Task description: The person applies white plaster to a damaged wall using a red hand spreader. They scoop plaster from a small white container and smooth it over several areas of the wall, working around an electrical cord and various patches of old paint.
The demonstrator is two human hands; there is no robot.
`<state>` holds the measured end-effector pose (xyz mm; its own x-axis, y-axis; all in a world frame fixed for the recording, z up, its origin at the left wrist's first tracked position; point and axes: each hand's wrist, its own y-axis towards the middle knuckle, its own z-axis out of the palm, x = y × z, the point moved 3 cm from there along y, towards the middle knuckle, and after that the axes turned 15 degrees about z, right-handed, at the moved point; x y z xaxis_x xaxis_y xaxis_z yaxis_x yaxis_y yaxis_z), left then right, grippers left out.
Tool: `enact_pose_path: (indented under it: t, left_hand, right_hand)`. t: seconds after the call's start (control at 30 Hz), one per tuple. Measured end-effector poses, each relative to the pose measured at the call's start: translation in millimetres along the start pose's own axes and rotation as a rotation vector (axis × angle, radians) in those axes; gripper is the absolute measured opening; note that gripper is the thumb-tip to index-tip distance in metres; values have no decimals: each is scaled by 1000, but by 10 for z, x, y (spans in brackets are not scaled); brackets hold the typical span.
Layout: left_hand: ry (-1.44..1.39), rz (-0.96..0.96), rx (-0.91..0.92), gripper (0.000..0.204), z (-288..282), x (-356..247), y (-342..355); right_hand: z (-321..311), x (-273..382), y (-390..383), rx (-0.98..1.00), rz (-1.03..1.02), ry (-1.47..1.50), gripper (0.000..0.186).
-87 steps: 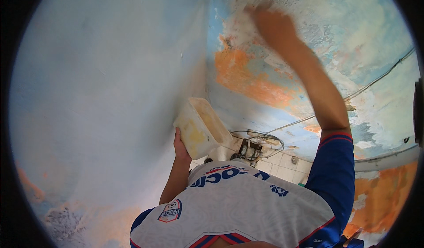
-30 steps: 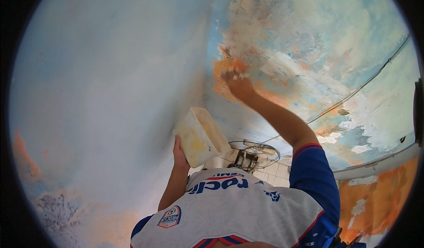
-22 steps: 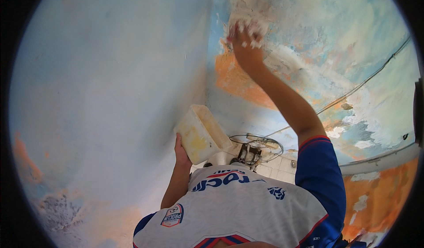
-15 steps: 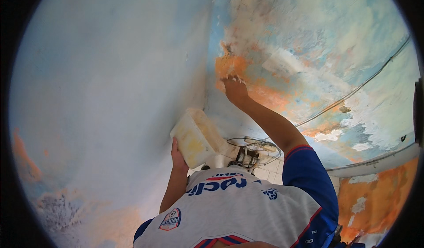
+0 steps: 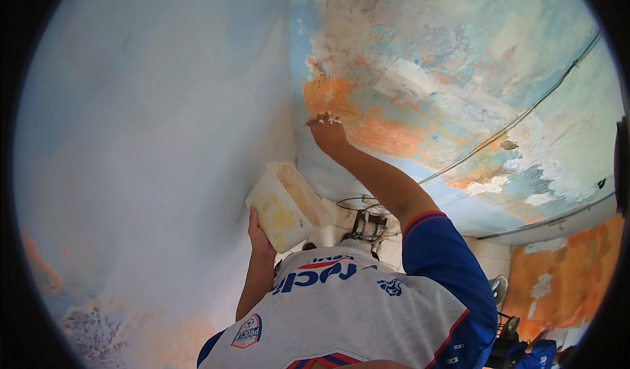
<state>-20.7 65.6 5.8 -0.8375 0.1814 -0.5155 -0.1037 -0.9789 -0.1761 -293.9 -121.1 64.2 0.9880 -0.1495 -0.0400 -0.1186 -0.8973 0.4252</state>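
My left hand (image 5: pixel 261 239) grips the side of an off-white, box-shaped plastic tub (image 5: pixel 275 219). The tub is tilted, its inner wall looks dusty beige, and yellowish stains mark its outside. My right hand (image 5: pixel 328 136) is raised to the patchy wall (image 5: pixel 420 37), at the lower edge of a bare orange patch (image 5: pixel 328 97) beside the corner. Its fingers are curled in, with white smears on them. Whatever they may hold is hidden from this view.
A smooth pale-blue wall (image 5: pixel 151 119) rises on the left and meets the patchy wall at a corner. A cable (image 5: pixel 505 130) runs slantwise across the patchy wall. Below my right arm, a dark device with looped wires (image 5: pixel 369 226) lies near pale tiles. Various items (image 5: pixel 525 349) sit at lower right.
The view has shifted slightly, so the walls sit further left. My right hand has moved a little left and down along the orange patch. The left hand still holds the tub.
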Motion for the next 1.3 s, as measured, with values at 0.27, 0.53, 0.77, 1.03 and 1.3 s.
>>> enact_pose_path:
  t: [0.27, 0.53, 0.77, 1.03, 1.3]
  left_hand:
    - [59, 30, -28, 60, 2, -80, -25]
    - [73, 37, -61, 61, 96, -120, -76]
    - [36, 45, -68, 59, 39, -108, -184]
    - [84, 72, -44, 60, 147, -53, -74]
    - [9, 80, -53, 62, 96, -124, -201]
  right_hand:
    - [-2056, -171, 836, -686, 33, -15, 40]
    - [292, -296, -69, -32, -57, 113, 40]
    - [-2152, -66, 700, -578, 86, -10, 39]
    - [111, -204, 56, -60, -61, 109, 35]
    - [-2732, -373, 583, -301, 379, 147, 45]
